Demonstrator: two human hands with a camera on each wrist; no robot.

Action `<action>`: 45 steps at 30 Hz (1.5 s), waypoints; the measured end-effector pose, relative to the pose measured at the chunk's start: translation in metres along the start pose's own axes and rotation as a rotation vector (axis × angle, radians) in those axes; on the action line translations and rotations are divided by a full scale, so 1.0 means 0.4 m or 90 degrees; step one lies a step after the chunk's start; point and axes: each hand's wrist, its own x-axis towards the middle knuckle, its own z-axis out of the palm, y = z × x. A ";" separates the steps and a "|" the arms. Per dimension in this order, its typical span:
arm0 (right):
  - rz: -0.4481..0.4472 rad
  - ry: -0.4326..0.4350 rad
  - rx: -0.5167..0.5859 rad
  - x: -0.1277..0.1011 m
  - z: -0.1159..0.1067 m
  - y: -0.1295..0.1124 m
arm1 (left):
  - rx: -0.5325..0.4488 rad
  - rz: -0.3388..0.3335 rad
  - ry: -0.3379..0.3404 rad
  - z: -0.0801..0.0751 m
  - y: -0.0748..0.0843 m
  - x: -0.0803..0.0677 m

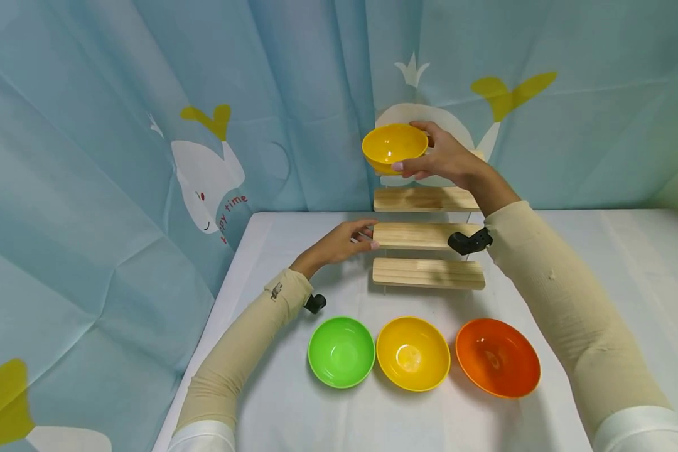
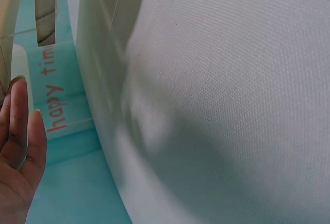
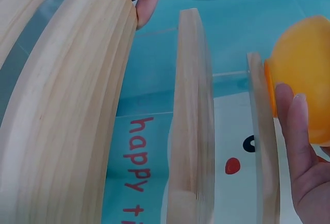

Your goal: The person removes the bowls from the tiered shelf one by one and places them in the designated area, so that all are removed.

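My right hand (image 1: 443, 154) grips a small yellow bowl (image 1: 394, 144) by its right side, thumb at the front and fingers behind. The bowl is upright at the top board of a stepped wooden rack (image 1: 429, 274). In the right wrist view, the foot of the bowl (image 3: 304, 74) appears to meet the top board (image 3: 264, 146); full contact is hard to tell. My left hand (image 1: 341, 243) holds the left end of a lower board (image 1: 412, 236), thumb toward the front and fingers toward the back. The left wrist view shows only part of this hand (image 2: 20, 167).
In front of the rack stand a green bowl (image 1: 341, 352), a larger yellow bowl (image 1: 413, 353) and an orange bowl (image 1: 498, 358) in a row on the white tablecloth (image 1: 282, 402). A blue curtain (image 1: 316, 94) with whale prints hangs close behind the rack and at the left.
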 end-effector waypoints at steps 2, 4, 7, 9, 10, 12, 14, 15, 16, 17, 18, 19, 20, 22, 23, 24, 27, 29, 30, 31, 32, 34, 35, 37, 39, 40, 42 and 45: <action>-0.007 0.002 -0.008 -0.006 0.000 0.000 | 0.005 0.000 -0.006 -0.004 0.020 -0.010; -0.014 0.000 -0.016 -0.013 -0.001 -0.002 | 0.009 0.001 -0.008 -0.006 0.026 -0.013; -0.028 -0.004 -0.031 -0.026 0.000 -0.006 | 0.005 0.002 0.001 -0.002 0.008 -0.004; -0.040 -0.007 -0.041 -0.034 0.000 -0.009 | 0.002 0.001 0.010 0.002 -0.015 0.007; -0.046 -0.009 -0.046 -0.037 0.001 -0.010 | 0.002 0.003 0.016 0.004 -0.026 0.012; -0.056 -0.013 -0.051 -0.044 0.001 -0.011 | 0.004 0.008 0.026 0.007 -0.049 0.022; -0.062 -0.017 -0.053 -0.050 0.000 -0.012 | 0.006 0.015 0.032 0.008 -0.055 0.025; -0.062 -0.018 -0.054 -0.053 -0.001 -0.012 | 0.006 0.020 0.035 0.007 -0.057 0.026; -0.063 -0.019 -0.054 -0.057 -0.002 -0.012 | 0.005 0.024 0.037 0.008 -0.058 0.026; -0.063 -0.020 -0.054 -0.061 -0.003 -0.011 | 0.004 0.026 0.038 0.007 -0.058 0.027; -0.063 -0.021 -0.053 -0.064 -0.004 -0.011 | 0.004 0.027 0.038 0.007 -0.058 0.027; -0.061 -0.023 -0.052 -0.069 -0.005 -0.010 | 0.004 0.027 0.038 0.007 -0.058 0.027; -0.059 -0.025 -0.049 -0.074 -0.006 -0.009 | 0.005 0.028 0.038 0.007 -0.057 0.028; -0.059 -0.028 -0.046 -0.083 -0.009 -0.006 | 0.005 0.028 0.036 0.007 -0.057 0.029; -0.059 -0.030 -0.044 -0.089 -0.010 -0.004 | 0.006 0.028 0.035 0.007 -0.056 0.029; -0.059 -0.030 -0.039 -0.094 -0.012 -0.002 | 0.006 0.029 0.035 0.007 -0.055 0.029; -0.065 -0.031 -0.038 -0.112 -0.020 0.007 | 0.005 0.031 0.034 0.006 -0.055 0.030; -0.070 -0.033 -0.041 -0.125 -0.024 0.014 | 0.006 0.031 0.034 0.006 -0.055 0.030; -0.072 -0.033 -0.041 -0.133 -0.026 0.018 | 0.006 0.032 0.033 0.006 -0.056 0.031; -0.073 -0.033 -0.046 -0.141 -0.028 0.022 | 0.006 0.032 0.031 0.006 -0.056 0.031; -0.073 -0.031 -0.050 -0.149 -0.030 0.026 | 0.006 0.033 0.030 0.007 -0.056 0.032; -0.077 -0.031 -0.060 -0.166 -0.032 0.036 | 0.005 0.034 0.030 0.007 -0.057 0.032; -0.078 -0.032 -0.062 -0.174 -0.032 0.041 | 0.004 0.034 0.030 0.008 -0.057 0.031; -0.078 -0.031 -0.075 -0.192 -0.032 0.050 | 0.003 0.035 0.032 0.008 -0.057 0.031; -0.080 -0.035 -0.077 -0.209 -0.032 0.060 | 0.002 0.034 0.033 0.007 -0.057 0.030; -0.081 -0.037 -0.075 -0.218 -0.032 0.065 | 0.002 0.033 0.032 0.007 -0.058 0.031; -0.086 -0.036 -0.070 -0.235 -0.033 0.075 | 0.000 0.029 0.032 0.005 -0.058 0.031; -0.095 -0.040 -0.065 -0.261 -0.037 0.090 | -0.003 0.018 0.030 0.003 -0.058 0.029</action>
